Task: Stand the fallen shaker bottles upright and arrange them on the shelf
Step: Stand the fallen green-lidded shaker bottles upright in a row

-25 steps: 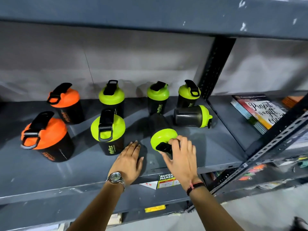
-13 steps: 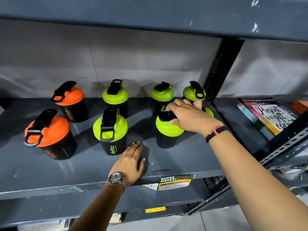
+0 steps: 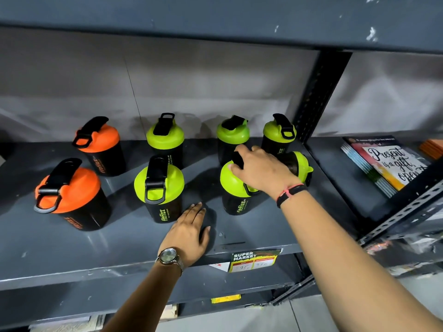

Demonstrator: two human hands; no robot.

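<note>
On the grey shelf (image 3: 100, 238) stand two orange-lidded shaker bottles (image 3: 72, 195) (image 3: 100, 147) at the left and several green-lidded ones (image 3: 159, 188) (image 3: 165, 137) (image 3: 232, 133) (image 3: 279, 134). My right hand (image 3: 261, 170) grips the lid of an upright green-lidded bottle (image 3: 233, 195) in the front row. Just behind that hand, one green-lidded bottle (image 3: 299, 165) lies on its side, lid pointing right. My left hand (image 3: 189, 232) rests flat on the shelf near the front edge, fingers spread, holding nothing.
A black perforated upright (image 3: 318, 97) bounds the shelf on the right. Beyond it lies a stack of notebooks (image 3: 383, 164). A price tag (image 3: 254, 259) hangs on the shelf's front edge. Another shelf board (image 3: 215, 17) runs overhead.
My right hand lifted the fallen green bottle from the front of the shelf, stood it upright in the front row, and still holds its lid. My left hand stayed put.
</note>
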